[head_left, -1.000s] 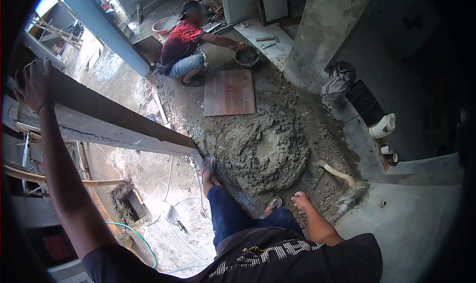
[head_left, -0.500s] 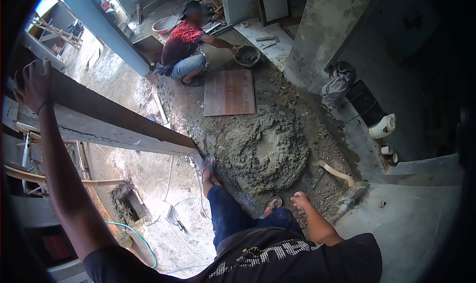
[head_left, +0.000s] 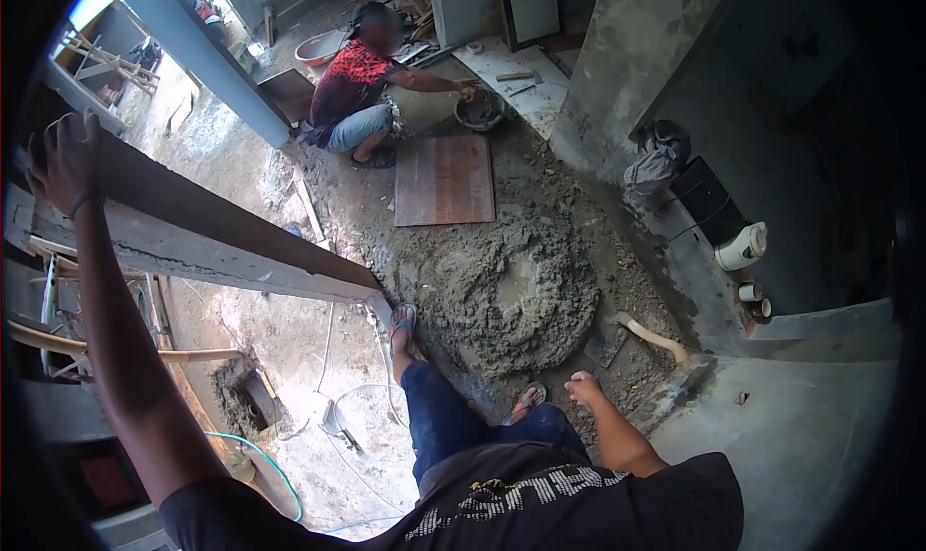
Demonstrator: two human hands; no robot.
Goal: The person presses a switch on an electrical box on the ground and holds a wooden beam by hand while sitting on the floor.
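- Bracing, apparently: left hand (head_left: 66,165) on grey plastered column (head_left: 231,225); finger clamping cannot be told.
- Right hand (head_left: 584,389): fingers curled together, apparently unloaded.
- Grey wet mortar mound (head_left: 521,305): beyond right fingers, apart.
- Taking pale curved wooden handle (head_left: 654,338) nearby would require uncurling them.

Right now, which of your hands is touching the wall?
The left hand: its fingers rest over the edge of the thick wall, arm outstretched. The right hand hangs apart from that wall, arm bent.
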